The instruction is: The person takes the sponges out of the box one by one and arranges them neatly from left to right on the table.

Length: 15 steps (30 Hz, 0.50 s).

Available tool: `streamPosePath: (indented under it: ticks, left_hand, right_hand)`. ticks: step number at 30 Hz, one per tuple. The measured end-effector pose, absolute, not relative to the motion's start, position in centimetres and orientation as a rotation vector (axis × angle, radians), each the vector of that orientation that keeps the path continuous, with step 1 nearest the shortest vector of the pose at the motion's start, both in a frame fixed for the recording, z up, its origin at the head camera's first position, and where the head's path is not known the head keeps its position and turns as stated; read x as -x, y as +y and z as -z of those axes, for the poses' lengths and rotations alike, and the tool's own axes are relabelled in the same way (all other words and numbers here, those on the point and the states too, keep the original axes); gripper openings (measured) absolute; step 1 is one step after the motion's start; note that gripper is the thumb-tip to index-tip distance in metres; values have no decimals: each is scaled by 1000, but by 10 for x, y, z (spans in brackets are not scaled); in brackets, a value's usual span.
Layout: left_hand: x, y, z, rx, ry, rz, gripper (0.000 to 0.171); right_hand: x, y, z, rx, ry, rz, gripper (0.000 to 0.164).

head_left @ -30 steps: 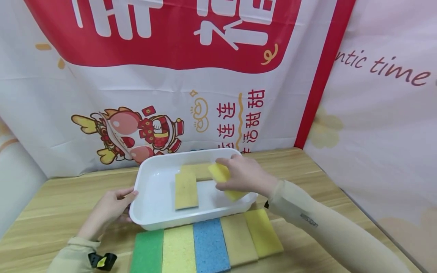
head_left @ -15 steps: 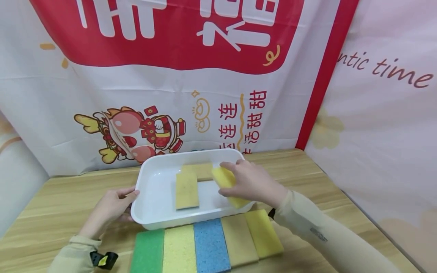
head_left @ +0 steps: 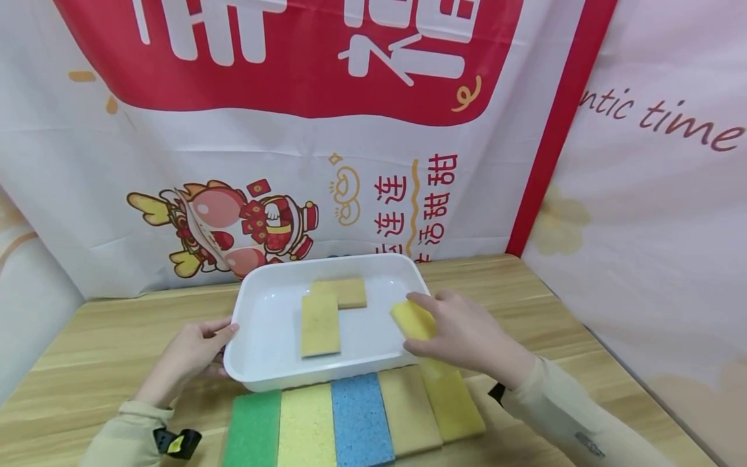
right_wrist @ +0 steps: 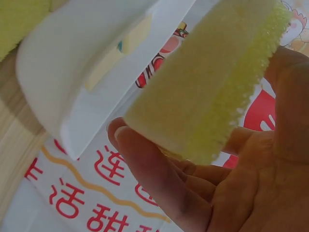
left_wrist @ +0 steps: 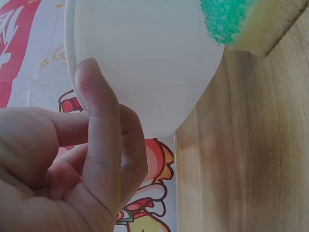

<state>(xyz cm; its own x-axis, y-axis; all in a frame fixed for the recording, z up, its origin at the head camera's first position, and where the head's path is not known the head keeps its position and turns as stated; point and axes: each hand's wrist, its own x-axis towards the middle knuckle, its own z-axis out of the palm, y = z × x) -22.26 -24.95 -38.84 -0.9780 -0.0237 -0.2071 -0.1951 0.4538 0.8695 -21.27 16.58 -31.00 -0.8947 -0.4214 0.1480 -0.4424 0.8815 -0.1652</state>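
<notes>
In the head view my left hand grips the left rim of a white plastic tray, thumb on the edge and fingers beneath. My right hand holds a yellow sponge above the tray's right front corner. The right wrist view shows this sponge as two-layered, a smooth pale side and a coarse yellow side, pinched between thumb and fingers. Two tan sponges lie inside the tray: one upright to the view, overlapping a sideways one behind it.
Along the tray's front lies a row of sponges: green, speckled pale yellow, speckled blue, tan and yellow. The wooden table meets a printed cloth backdrop behind the tray.
My right hand has moved right and toward the front with the yellow sponge, uncovering the back tan sponge's right end. The left hand stays on the tray's rim.
</notes>
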Motion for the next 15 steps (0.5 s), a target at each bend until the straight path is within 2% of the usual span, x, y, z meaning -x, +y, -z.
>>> streamPosePath:
  ticks: [15]
  left_hand:
    - [223,-251,387,217,2546,-1520,57]
  right_hand:
    - [178,205,328,-548,-2915,-350,67]
